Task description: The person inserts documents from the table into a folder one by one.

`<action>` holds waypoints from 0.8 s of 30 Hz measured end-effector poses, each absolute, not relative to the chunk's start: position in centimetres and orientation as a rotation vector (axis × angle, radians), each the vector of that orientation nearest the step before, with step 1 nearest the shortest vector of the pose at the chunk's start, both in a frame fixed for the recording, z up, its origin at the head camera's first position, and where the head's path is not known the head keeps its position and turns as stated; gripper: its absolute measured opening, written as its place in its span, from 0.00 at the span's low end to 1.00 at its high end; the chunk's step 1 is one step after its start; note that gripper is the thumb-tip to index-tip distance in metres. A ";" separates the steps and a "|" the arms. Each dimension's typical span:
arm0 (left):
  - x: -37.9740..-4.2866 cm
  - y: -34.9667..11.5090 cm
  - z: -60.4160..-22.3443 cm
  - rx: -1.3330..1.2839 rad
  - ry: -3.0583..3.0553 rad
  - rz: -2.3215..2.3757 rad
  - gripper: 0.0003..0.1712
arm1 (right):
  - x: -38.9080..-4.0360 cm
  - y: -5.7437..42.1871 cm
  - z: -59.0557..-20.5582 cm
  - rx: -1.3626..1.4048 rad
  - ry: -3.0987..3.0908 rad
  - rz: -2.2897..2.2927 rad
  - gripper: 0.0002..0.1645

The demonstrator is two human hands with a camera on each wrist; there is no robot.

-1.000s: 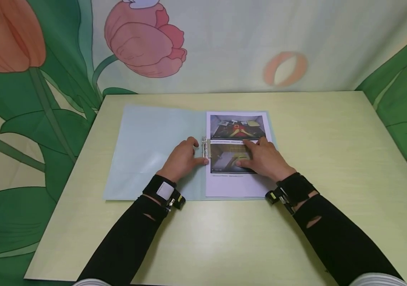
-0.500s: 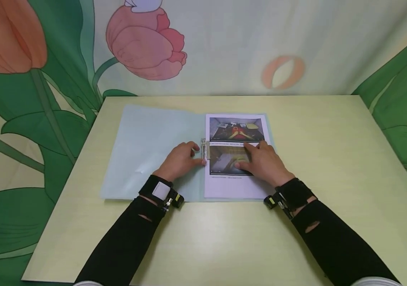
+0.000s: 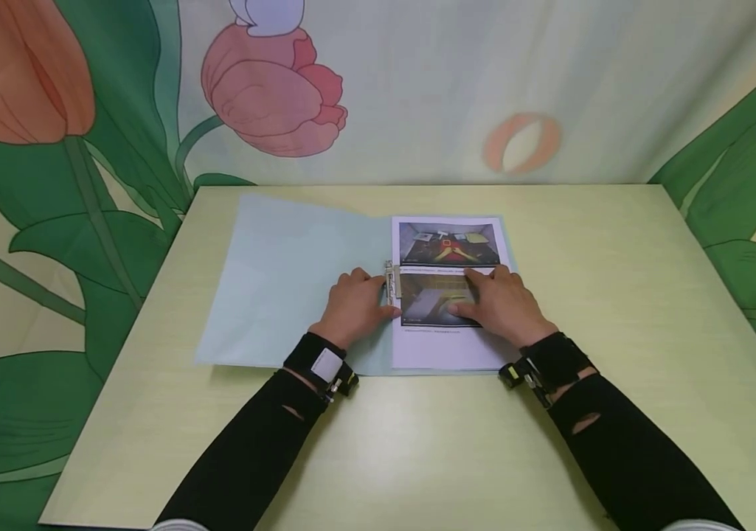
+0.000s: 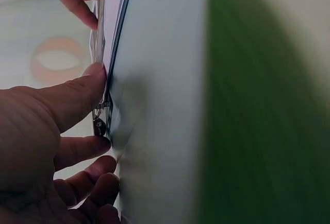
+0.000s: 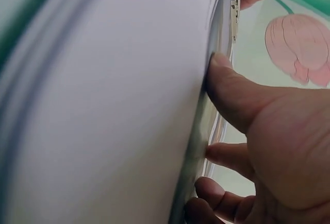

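A pale blue folder (image 3: 278,280) lies open on the table. Printed paper (image 3: 440,350) bearing two photos sits on its right side. Along the paper's left edge is a metal clip (image 3: 389,274) at the folder's fold. My left hand (image 3: 351,306) is at the clip, its thumb (image 4: 77,92) touching the paper edge and its index finger at the clip's end. The other left fingers curl loosely by the cover. My right hand (image 3: 507,306) rests on the paper over the lower photo, thumb (image 5: 232,87) and fingertips spread on the sheet.
The light wooden table (image 3: 417,457) extends around the folder. A flower-printed curtain (image 3: 417,96) hangs behind its far edge. At its near left, the folder's left cover stands slightly off the tabletop, with a shadow beneath.
My left hand has shifted right, closer to the clip. The right hand stays on the paper. The left cover's near edge has risen slightly, and the head view has tilted up a little.
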State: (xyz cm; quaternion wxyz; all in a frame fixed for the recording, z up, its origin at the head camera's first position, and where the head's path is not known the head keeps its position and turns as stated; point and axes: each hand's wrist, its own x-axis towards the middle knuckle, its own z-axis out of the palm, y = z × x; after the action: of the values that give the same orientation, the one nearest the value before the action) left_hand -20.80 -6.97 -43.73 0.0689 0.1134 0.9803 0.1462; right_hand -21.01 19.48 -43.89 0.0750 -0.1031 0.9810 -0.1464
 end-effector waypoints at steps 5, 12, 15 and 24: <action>-21.2 -5.6 -43.3 0.403 2.934 0.437 0.39 | -21.7 21.3 -44.0 -0.280 2.919 -0.424 0.53; -20.6 -6.4 -41.0 0.437 2.998 0.393 0.34 | -22.2 24.5 -43.6 -0.224 2.878 -0.423 0.54; -20.2 -8.0 -40.1 0.383 3.024 0.401 0.36 | -22.2 26.0 -43.5 -0.188 2.858 -0.419 0.54; -20.1 -13.2 -39.9 0.051 3.051 0.621 0.55 | -22.1 28.5 -43.4 -0.139 2.850 -0.471 0.55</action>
State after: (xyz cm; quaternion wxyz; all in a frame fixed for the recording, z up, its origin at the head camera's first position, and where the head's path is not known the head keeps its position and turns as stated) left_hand -20.10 -13.20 -39.94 0.0137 0.0165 0.9797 0.1993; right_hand -22.09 28.51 -43.41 0.1247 -0.0477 0.9778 -0.1615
